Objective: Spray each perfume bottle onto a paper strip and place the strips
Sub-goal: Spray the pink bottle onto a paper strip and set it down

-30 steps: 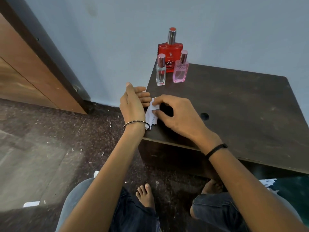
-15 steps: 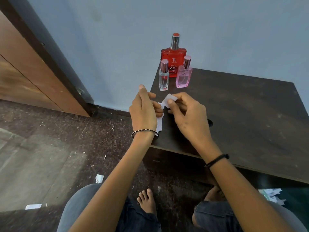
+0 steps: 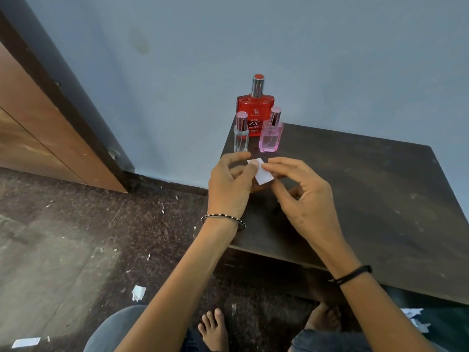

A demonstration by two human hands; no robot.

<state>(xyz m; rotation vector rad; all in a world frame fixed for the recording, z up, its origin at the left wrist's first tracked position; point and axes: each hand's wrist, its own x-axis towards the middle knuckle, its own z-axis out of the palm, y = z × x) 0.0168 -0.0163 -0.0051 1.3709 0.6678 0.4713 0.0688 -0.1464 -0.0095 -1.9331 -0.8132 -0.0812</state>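
Note:
Three perfume bottles stand at the table's far left corner: a large red bottle at the back, a small clear bottle in front left and a small pink bottle in front right. All wear their caps. Just in front of them, above the table, my left hand and my right hand pinch the same small white paper strip between fingertips, left at its top corner, right at its side edge.
The dark wooden table stands against a blue-grey wall. A wooden door is at left. Paper scraps lie on the speckled floor, more at lower right. My knees and bare feet are below the table edge.
Both hands rose from the table's left edge toward the bottles. The larger paper in my left hand is gone from view; now one small strip is pinched between both hands.

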